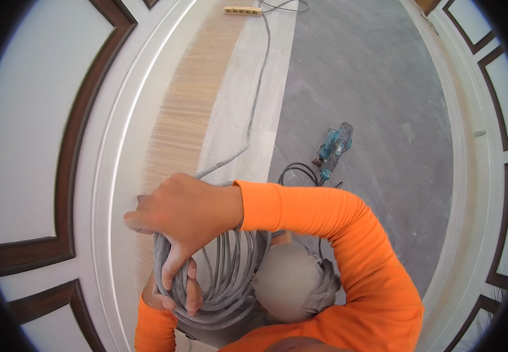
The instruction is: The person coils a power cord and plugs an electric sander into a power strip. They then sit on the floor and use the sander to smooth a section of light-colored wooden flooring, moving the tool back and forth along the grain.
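Note:
A thick coil of grey cable [221, 308] hangs in front of me at the lower middle, in many loops. My left hand [160, 298] is closed around the loops at the coil's left side, its fingers showing through the middle. My right hand [192, 208] reaches across from the right over the coil's top left. Its thumb bends down against the strands and its fingers curl to the left, partly hidden. From beneath this hand a single run of cable stretches away to a yellowish multi-socket power strip [243, 11] on the floor at the far end.
A teal and black handheld power tool [336, 144] lies right of centre on dark grey floor covering [377, 88], its black cord looped beside it. Wood-look planks [186, 100] and a pale strip run along the left. White walls with brown-framed panels [66, 176] stand on both sides. My knee [289, 281] is beside the coil.

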Demonstrator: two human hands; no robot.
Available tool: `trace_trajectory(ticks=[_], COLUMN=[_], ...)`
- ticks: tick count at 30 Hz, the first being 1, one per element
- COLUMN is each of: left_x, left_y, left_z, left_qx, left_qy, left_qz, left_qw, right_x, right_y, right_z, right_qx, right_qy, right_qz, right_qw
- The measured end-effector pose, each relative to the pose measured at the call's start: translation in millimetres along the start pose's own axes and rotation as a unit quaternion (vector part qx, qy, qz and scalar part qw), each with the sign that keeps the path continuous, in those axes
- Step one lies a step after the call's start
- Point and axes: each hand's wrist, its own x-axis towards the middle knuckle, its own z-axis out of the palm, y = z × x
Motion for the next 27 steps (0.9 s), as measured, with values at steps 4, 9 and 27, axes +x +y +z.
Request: trace_trajectory(ticks=[4, 9, 27], left_x=[-15.6, -66.9, -120.0], left_y=[-4.9, 22.1, -80.9], left_z=[-13.4, -35.5, -135.6], left_qx=[-0.085, -0.145, 0.03], left_qy=[-0.078, -0.163, 0.464], left_qz=[0.035, 0.303, 0.154], left_qw=[0.993, 0.928, 0.872], right_x=[-17.3, -128.3, 96.4], right_y=[85.6, 305.6, 22.1], right_z=[18.9, 20.7, 209.3], right_qx=[0.071, -0.261, 0.103], right_qy=[-0.058, 0.051, -0.32], right_qz=[0.075, 0.202, -0.286], right_qw=[0.993, 0.943, 0.897])
